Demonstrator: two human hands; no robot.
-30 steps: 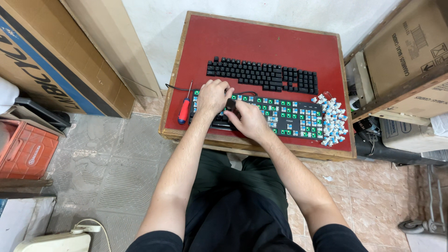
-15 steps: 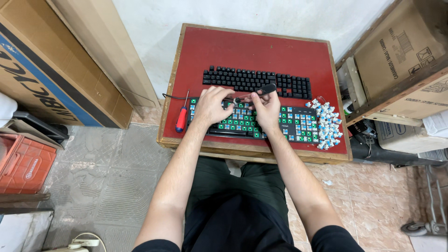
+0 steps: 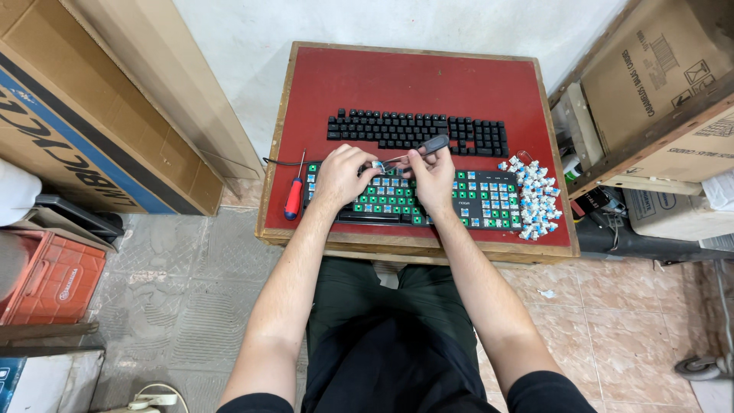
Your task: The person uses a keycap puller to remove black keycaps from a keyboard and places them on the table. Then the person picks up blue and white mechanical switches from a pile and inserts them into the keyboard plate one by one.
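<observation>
On a red table (image 3: pixel 413 76), the right hand (image 3: pixel 432 180) grips a switch puller (image 3: pixel 417 151); the left hand (image 3: pixel 342 177) pinches a blue switch (image 3: pixel 378 166) over the stripped keyboard (image 3: pixel 459 200).

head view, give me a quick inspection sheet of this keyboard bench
surface: red-topped wooden table, worn edges
job's things: stripped keyboard with green plate and blue switches showing; puller tool; one loose switch
clutter: black keycap set laid out behind; pile of pulled switches at the right; red-handled screwdriver at the left
hands: left hand pinches the switch; right hand holds the puller tool
cables: thin black cable off the keyboard's left end
surroundings: cardboard boxes both sides, red crate, tiled floor
</observation>
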